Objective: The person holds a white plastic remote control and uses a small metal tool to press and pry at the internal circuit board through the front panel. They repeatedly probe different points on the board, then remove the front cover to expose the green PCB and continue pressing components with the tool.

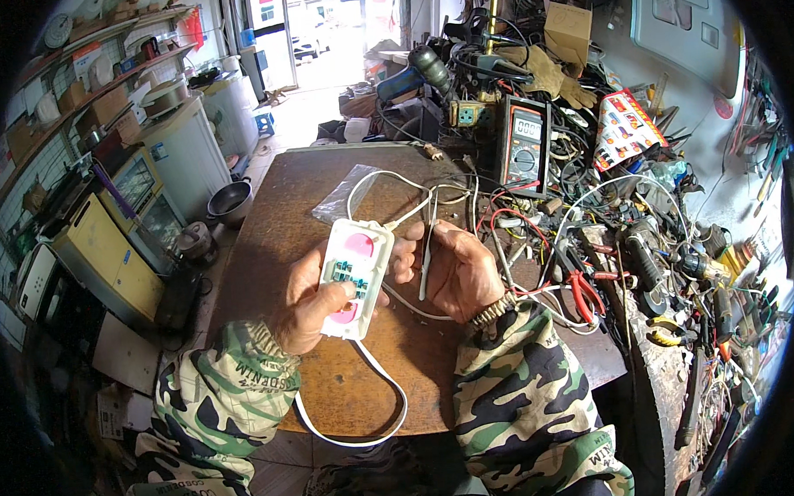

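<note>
White casing (374, 277), apparently wired but uncovered, is gripped by left fingers (332, 297) beside green parts (344, 272); half-curled right fingers (455, 239) hold tweezers (426, 269).

The left hand (305, 311) holds a white casing (364, 262); the right hand (464, 272), apparently tweezers (425, 274).

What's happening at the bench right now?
The person's left hand holds a white corded plastic casing over the wooden table, thumb across its green parts. The right hand holds tweezers beside it. A multimeter stands beyond the right hand.
</note>
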The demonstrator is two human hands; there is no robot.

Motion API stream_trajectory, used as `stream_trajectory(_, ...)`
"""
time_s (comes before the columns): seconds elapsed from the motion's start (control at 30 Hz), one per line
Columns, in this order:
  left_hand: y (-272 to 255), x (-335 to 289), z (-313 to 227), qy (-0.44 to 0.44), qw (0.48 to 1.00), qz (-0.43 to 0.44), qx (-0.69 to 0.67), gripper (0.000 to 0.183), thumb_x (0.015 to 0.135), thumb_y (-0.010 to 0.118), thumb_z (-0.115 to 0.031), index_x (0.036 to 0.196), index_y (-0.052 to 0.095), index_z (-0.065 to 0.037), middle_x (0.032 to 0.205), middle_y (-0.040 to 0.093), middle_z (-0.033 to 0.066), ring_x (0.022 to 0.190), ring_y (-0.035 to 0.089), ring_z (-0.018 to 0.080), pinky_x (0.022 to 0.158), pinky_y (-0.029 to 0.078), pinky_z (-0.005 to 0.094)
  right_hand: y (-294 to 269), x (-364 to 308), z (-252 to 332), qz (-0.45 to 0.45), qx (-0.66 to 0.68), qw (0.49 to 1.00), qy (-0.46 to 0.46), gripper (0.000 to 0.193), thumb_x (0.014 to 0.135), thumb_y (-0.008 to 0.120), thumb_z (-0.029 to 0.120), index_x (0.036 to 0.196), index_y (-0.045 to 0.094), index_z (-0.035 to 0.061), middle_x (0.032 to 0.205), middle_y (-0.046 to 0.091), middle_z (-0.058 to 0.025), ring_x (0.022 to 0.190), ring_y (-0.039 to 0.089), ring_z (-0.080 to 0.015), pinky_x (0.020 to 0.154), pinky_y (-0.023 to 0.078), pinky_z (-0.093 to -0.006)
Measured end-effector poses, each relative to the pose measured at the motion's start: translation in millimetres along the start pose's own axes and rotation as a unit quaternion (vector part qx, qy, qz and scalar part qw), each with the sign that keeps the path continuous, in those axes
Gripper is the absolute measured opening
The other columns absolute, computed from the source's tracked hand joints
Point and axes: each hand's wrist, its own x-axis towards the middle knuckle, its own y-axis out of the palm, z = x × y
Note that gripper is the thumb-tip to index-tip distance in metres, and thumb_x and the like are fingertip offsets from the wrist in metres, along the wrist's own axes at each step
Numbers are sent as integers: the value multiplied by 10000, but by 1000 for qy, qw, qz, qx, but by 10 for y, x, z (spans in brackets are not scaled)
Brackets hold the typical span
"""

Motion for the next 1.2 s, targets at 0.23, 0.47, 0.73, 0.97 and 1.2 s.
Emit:
stream_trajectory(0.23, 5, 83, 330, 98, 981, -94, 141, 494, 802, 738, 67, 1239, 510, 33, 1144, 661, 100, 1009, 655, 139, 842, 559, 291, 236, 4, -210, -70, 1, 997, -45, 316, 1037, 463, 222, 1124, 564, -64, 1197, 615, -242, 1111, 624, -355, 988, 508, -463)
stream_trajectory(0.47, 50, 78, 288, 142, 964, -128, 188, 546, 788, 755, 75, 1265, 508, -26, 1098, 661, 63, 952, 642, 92, 785, 553, 261, 403, -1, -381, -88, -9, 994, -60, 307, 1035, 470, 208, 1155, 576, -54, 1161, 627, -178, 1103, 610, -302, 1007, 468, -435)
stream_trajectory(0.73, 96, 86, 196, 108, 972, -131, 164, 556, 785, 727, 88, 1288, 517, -21, 1185, 673, 86, 1011, 634, 102, 875, 526, 272, 304, -7, -454, -67, -20, 996, -56, 352, 1026, 490, 235, 1224, 536, -52, 1205, 628, -177, 1144, 610, -295, 1006, 484, -445)
stream_trajectory(0.97, 71, 120, 230, 100, 972, -139, 162, 491, 776, 721, 67, 1236, 572, -16, 1117, 696, 63, 977, 639, 91, 845, 527, 261, 378, -17, -518, -110, -28, 991, -64, 283, 1033, 464, 135, 1233, 535, -52, 1171, 641, -155, 1105, 628, -238, 987, 495, -374)
stream_trajectory(1.2, -36, 100, 242, 96, 966, -160, 177, 407, 819, 723, 24, 1203, 592, -6, 1024, 675, 22, 893, 636, 83, 785, 533, 252, 402, -45, -588, -122, -197, 972, -48, 295, 1034, 485, 134, 1269, 548, -34, 1110, 648, -87, 1006, 609, -136, 898, 488, -287)
